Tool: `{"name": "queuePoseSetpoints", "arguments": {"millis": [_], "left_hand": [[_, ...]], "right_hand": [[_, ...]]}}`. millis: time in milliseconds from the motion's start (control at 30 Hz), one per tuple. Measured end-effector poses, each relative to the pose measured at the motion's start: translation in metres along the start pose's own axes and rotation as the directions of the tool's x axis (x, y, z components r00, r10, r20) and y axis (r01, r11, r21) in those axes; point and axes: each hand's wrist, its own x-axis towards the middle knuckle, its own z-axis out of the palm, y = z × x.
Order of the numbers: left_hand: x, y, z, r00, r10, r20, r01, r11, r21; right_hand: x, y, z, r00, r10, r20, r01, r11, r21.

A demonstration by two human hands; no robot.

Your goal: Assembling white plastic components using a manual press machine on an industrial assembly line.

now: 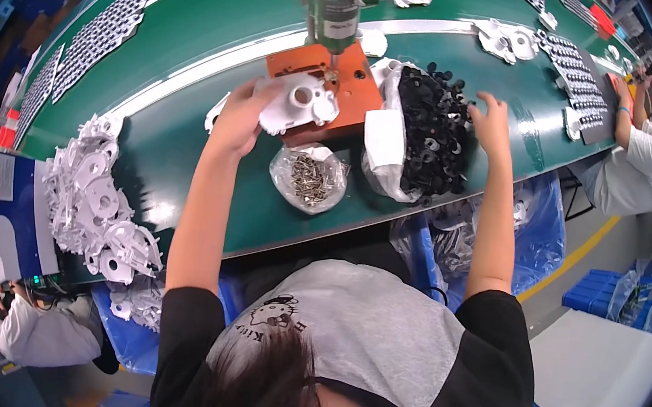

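My left hand (240, 117) is closed on the edge of a white plastic housing (299, 101) with round holes, holding it over the orange fixture block (359, 98). Above the block hangs the green press head (339, 18), its thin tip pointing down. My right hand (492, 126) is at the right edge of a heap of small black plastic parts (431, 143); its fingers are curved and apart, with nothing plainly in them. Close in front of the fixture sits a clear plastic bag of small metal pins or screws (311, 181).
White plastic housings (94, 199) are piled at the left; more (509, 40) lie at the far right. Blue lined bins (543, 222) stand below the table's front edge. Sheets of small parts (106, 38) lie on the green table. One person (644, 165) works at right, another (50, 332) at left.
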Motion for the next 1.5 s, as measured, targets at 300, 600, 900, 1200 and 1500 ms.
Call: {"name": "queuePoseSetpoints", "arguments": {"millis": [300,600,900,1200,1500], "left_hand": [[0.052,-0.008,0.014,0.943,0.333,-0.009,-0.081,0.256,0.963],[0.035,-0.037,0.003,0.722,0.525,0.451,-0.435,-0.162,0.886],[0.008,-0.032,0.013,0.708,0.424,0.565,-0.588,-0.09,0.804],[0.009,-0.036,0.013,0.709,0.481,0.515,-0.591,0.008,0.807],[0.009,-0.041,0.008,0.706,0.52,0.481,-0.583,0.041,0.811]], "right_hand": [[-0.001,0.037,0.033,0.984,0.047,-0.17,-0.031,0.995,0.095],[0.001,0.055,0.029,0.981,0.144,-0.128,-0.107,0.959,0.261],[0.009,-0.064,-0.01,0.999,0.033,0.032,-0.046,0.684,0.728],[0.022,-0.197,0.067,0.787,-0.543,0.292,0.356,0.787,0.504],[0.02,-0.183,0.07,0.652,-0.739,0.168,0.545,0.611,0.574]]}}
